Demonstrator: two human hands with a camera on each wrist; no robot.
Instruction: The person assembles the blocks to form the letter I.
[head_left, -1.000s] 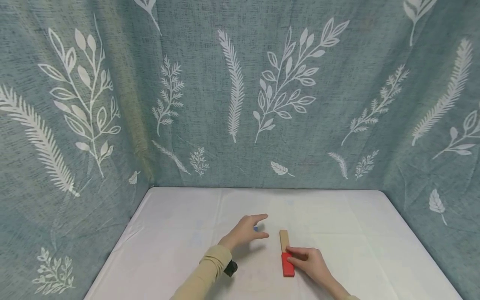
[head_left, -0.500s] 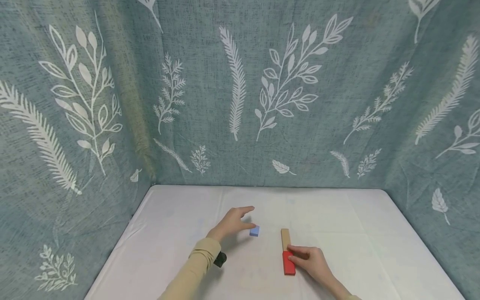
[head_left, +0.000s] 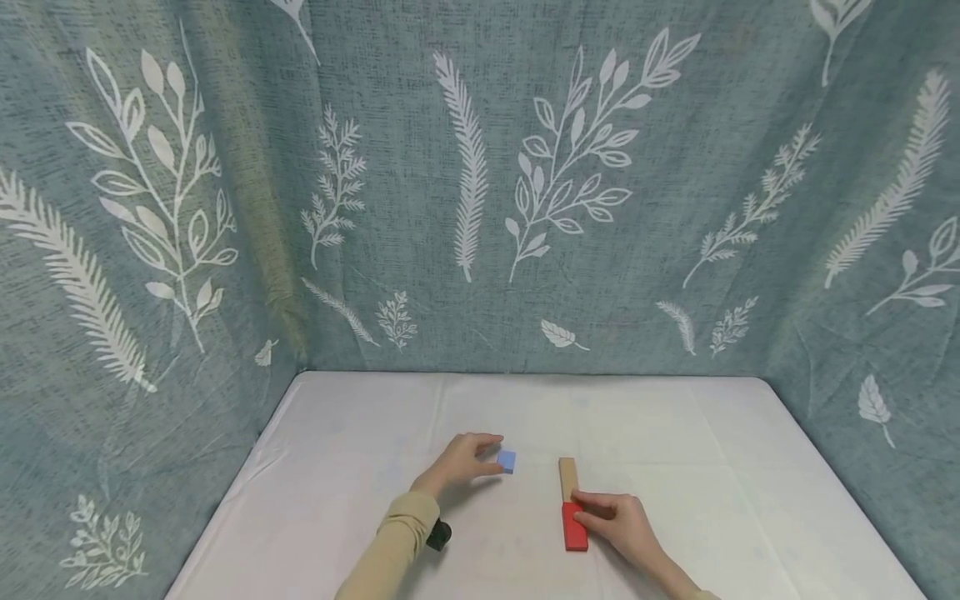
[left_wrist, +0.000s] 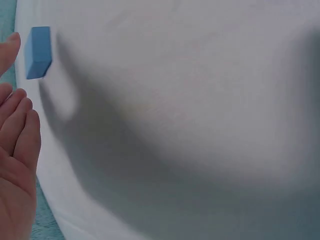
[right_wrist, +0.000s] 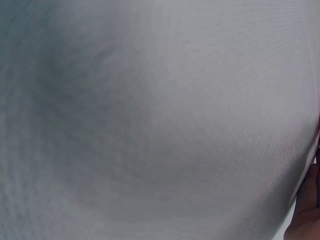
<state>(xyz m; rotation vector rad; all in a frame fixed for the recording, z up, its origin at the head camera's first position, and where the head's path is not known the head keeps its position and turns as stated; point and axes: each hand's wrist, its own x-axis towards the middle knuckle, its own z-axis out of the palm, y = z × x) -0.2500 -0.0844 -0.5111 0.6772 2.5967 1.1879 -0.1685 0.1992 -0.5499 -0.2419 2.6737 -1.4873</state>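
Observation:
In the head view a small blue block [head_left: 507, 462] lies on the white table. My left hand [head_left: 457, 461] is just left of it, thumb and fingers spread, thumb tip right at its near side. The left wrist view shows the blue block [left_wrist: 39, 52] just past the thumb and the extended fingers. My right hand [head_left: 622, 523] pinches a flat red block [head_left: 575, 533] near its far end with thumb and forefinger. A light wooden block [head_left: 567, 479] continues in line from that end. Only the edge of my right hand [right_wrist: 306, 215] appears in the right wrist view.
White cloth covers the table [head_left: 675, 450]. A green-blue curtain [head_left: 420, 208] with white leaf prints surrounds its back and sides. A black device [head_left: 439, 535] sits at the left wrist, by the rolled sleeve [head_left: 405, 521].
My left hand has drawn back leftward from over the blue block, uncovering it, then lowered toward its left side with narrower fingers. The right hand and the red and wooden blocks stay put.

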